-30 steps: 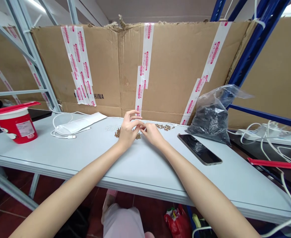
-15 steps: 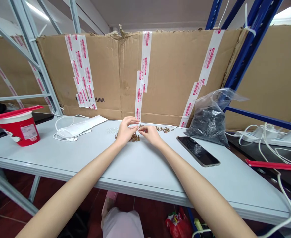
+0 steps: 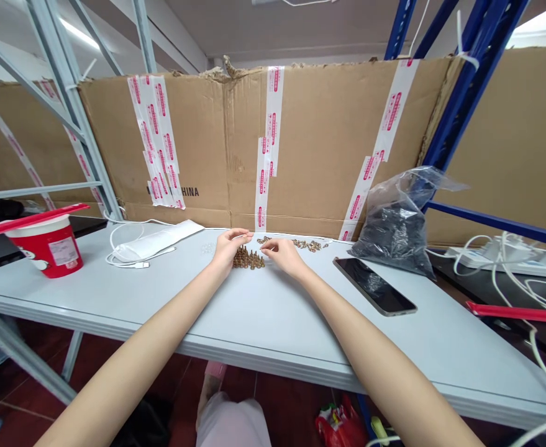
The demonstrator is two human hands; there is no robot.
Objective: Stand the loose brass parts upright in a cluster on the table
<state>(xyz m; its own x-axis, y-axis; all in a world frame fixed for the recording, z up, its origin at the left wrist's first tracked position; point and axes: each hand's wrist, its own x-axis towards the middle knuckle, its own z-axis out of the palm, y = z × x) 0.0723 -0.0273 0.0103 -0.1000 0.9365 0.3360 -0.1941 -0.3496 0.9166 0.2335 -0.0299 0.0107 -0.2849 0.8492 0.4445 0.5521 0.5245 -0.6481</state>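
Note:
Several small brass-coloured pieces [image 3: 250, 258] stand upright in a close group on the table, between my two hands. My left hand [image 3: 227, 249] is at the left side of this group, its fingers stretched out over the back of it and apart, with nothing visible in them. Just right of the group, my right hand [image 3: 284, 256] has thumb and forefinger closed in a pinch; whatever is between them is too small to make out. Loose brass-coloured pieces [image 3: 310, 246] lie scattered behind and right of it. Tiny clear pieces [image 3: 207, 248] lie left of my left hand.
A phone [image 3: 374, 285] and a plastic bag of black material [image 3: 391, 239] are on the right. A white cable [image 3: 137, 265] and white pouch [image 3: 161, 239] lie left, beside a red cup [image 3: 51, 251]. Cardboard [image 3: 319, 149] walls off the table's back.
My hands were together at the fingertips and are now apart. The left hand has drawn back to the left, uncovering more standing brass pieces; the right hand stays pinched. The view has shifted slightly.

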